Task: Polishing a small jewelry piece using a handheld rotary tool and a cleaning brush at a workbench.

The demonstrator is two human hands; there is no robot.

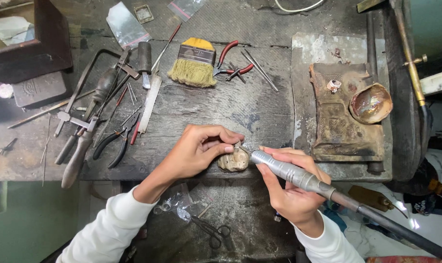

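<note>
Right now we pinch a small metal piece (237, 144) in our left hand (196, 151) over the worn bench peg (234, 161) at the workbench's (260, 104) front edge, while our right hand (291, 187) grips the rotary handpiece (289, 173), tip touching it.

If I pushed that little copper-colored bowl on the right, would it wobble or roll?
The copper bowl would probably rock, since its rounded shape sits tilted on the uneven, scorched block. It looks like thin metal, so likely light and stiff. Its shiny inside suggests it might slide a bit too.
</note>
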